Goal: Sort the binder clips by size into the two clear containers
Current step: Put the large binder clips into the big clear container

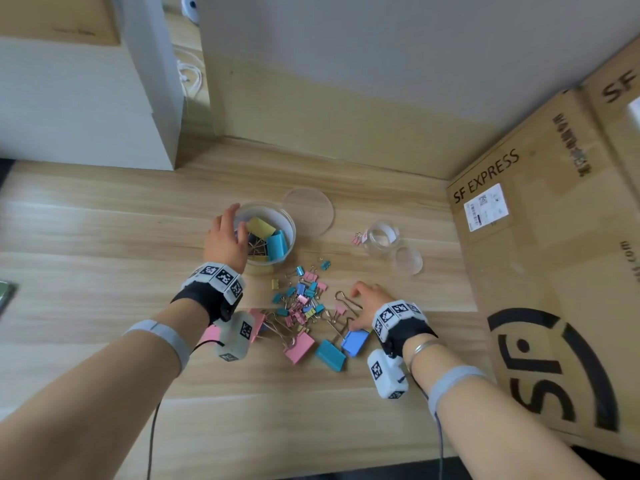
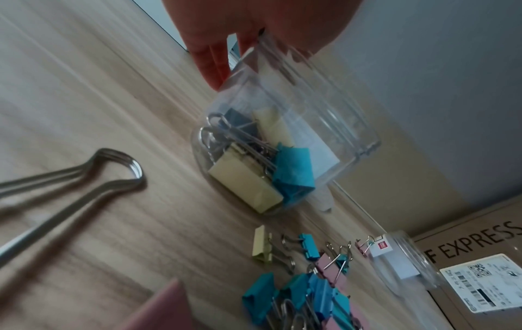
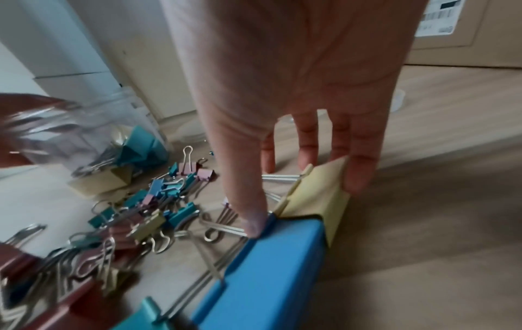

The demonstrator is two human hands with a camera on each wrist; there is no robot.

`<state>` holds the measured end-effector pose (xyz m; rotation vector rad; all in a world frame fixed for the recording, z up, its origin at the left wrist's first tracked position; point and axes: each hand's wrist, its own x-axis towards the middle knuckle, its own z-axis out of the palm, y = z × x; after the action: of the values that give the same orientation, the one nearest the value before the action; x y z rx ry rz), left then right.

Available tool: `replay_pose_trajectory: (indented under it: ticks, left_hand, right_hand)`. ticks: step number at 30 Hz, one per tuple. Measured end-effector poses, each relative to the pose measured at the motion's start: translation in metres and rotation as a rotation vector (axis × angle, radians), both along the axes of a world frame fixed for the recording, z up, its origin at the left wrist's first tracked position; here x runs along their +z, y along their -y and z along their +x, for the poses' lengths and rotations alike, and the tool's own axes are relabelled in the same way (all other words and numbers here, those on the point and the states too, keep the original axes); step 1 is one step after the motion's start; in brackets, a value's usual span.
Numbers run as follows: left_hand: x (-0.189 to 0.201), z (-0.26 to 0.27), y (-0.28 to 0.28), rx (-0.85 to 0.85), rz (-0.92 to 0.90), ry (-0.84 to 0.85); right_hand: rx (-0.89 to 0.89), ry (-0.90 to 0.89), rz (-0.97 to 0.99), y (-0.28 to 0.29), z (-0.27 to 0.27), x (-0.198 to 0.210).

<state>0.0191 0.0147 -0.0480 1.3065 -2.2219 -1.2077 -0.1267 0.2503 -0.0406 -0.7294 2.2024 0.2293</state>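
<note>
Fingers (image 2: 210, 64) of left hand (image 1: 225, 237) grip the large container (image 1: 287, 225) rim, contents partly hidden. Right hand (image 1: 367, 303) pinches yellow clip (image 3: 313, 196), hidden in head view; blue clip (image 3: 271, 268) cut off

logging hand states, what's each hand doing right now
Left hand: grips the large clear container at its rim.
Right hand: pinches a large yellow clip.

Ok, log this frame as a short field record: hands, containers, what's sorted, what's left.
left hand: grips the rim of the large container
right hand: pinches a yellow large clip beside the blue large clip
large container contents: yellow and teal large clips
small container: no clips seen inside; a pink small clip lies beside it
lids: both off, on the table
unsorted pile: mixed sizes between the hands
</note>
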Motion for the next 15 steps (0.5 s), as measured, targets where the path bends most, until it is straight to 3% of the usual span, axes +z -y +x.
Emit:
replay_pose_trajectory:
  ticks: [9, 15]
  left_hand:
    - [0.001, 0.008, 0.002, -0.022, 0.08, -0.028]
    - [0.0, 0.02, 0.006, -0.039, 0.106, -0.005]
  right_hand:
    - [-0.022, -0.034, -0.042, 0.018, -0.009, 0.022]
    - [-0.127, -0.002, -0.453, 0.081, -0.006, 0.076]
